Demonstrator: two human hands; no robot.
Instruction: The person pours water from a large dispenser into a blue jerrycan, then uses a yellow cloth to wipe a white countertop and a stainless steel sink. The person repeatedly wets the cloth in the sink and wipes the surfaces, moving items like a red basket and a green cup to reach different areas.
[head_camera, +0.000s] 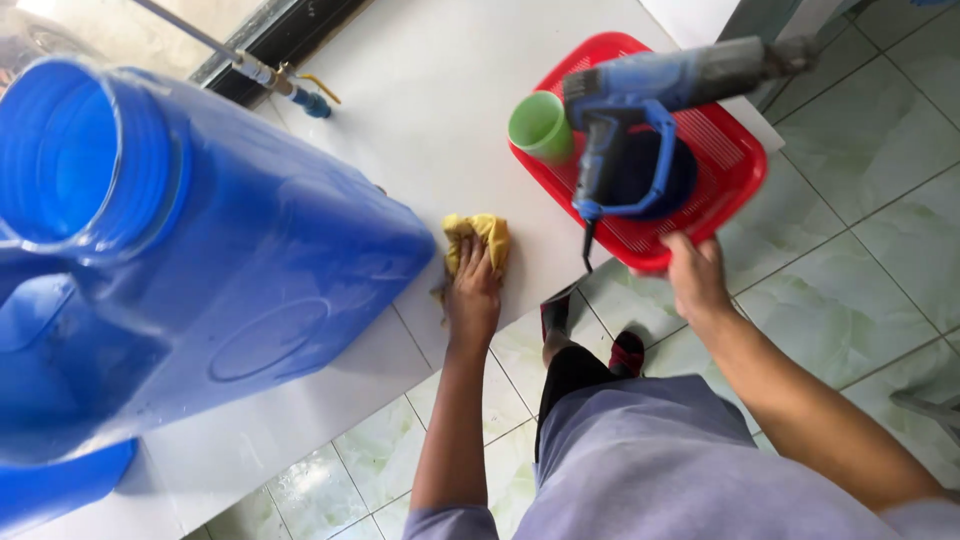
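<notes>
My left hand (472, 290) presses flat on a yellow cloth (480, 236) lying on the white counter (440, 110), close to its front edge. My right hand (696, 276) grips the near rim of a red perforated tray (735, 165) that juts over the counter's edge. On the tray lie a blue heat gun (640, 95) with a grey nozzle, a green cup (541, 127) and a dark blue round object (668, 180). The gun's black cord hangs down off the tray.
A large blue plastic jerrycan (200, 260) with a wide open mouth lies on the counter at the left, next to the cloth. A metal pipe with a blue-handled valve (290, 88) runs along the window. Pale green floor tiles (860, 230) lie below.
</notes>
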